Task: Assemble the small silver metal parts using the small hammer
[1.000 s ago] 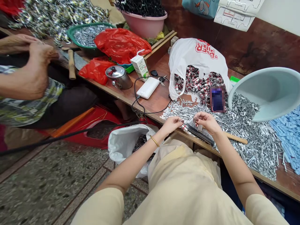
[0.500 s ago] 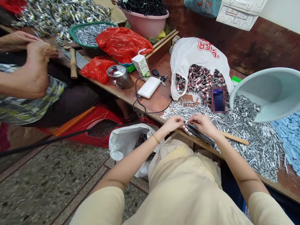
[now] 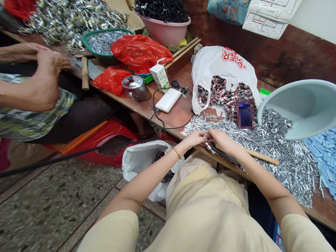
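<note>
Over the front edge of the table, my left hand (image 3: 196, 138) is closed in a pinch, its fingertips meeting those of my right hand (image 3: 219, 140). A small red-and-silver metal trinket (image 3: 209, 147) hangs from the left fingertips, tilted downward. My right fingers are pinched at its upper end; the tiny part between them is hidden. Under my right hand a long dark strip-like thing (image 3: 231, 157) lies along the edge, with a wooden handle (image 3: 264, 156) beyond my wrist. Small silver metal parts (image 3: 283, 171) lie heaped just behind both hands.
A white plastic bag (image 3: 202, 66) holds many similar red-and-silver trinkets. Right of it are a phone (image 3: 245, 113), a tipped grey basin (image 3: 301, 108) and blue pieces (image 3: 322, 150). Leftward lie a white power bank (image 3: 168, 99) with cable, a metal cup (image 3: 136, 89) and a co-worker's hands (image 3: 52, 61).
My right hand has moved left and closed against my left fingertips. The trinket shows more clearly below them. The whole view has shifted slightly downward.
</note>
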### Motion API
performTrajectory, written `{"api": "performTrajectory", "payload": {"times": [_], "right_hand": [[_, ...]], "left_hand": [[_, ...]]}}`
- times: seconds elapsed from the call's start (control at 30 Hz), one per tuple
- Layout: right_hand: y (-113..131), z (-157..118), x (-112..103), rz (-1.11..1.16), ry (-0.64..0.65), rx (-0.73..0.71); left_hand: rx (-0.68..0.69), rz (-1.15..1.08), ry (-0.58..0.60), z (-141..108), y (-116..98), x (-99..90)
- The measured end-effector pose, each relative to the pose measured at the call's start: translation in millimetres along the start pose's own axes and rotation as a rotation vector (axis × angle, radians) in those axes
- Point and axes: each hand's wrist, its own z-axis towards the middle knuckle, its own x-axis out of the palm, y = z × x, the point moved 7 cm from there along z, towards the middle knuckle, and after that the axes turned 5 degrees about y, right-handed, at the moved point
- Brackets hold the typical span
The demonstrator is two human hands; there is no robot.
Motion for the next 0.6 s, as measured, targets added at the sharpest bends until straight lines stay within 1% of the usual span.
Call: {"api": "performTrajectory", "payload": {"times": [0.1, 0.2, 0.4, 0.5, 0.6], "right_hand": [[4, 1, 0, -0.058, 0.023, 0.000], [5, 2, 0, -0.055, 0.023, -0.001], [-6, 4, 1, 0.029, 0.017, 0.052], [-11, 7, 1, 0.022, 0.014, 0.092], [-11, 10, 0, -0.009, 0.056, 0.123]], "left_hand": [[-0.040, -0.039, 0.025, 1, 1, 2.8], [-0.015, -0.055, 0.038, 0, -1, 4.6], [-0.004, -0.024, 0.023, 1, 2, 3.8], [-0.008, -0.016, 0.019, 4, 4, 4.0], [-0.013, -0.003, 0.022, 5, 5, 4.6]]}}
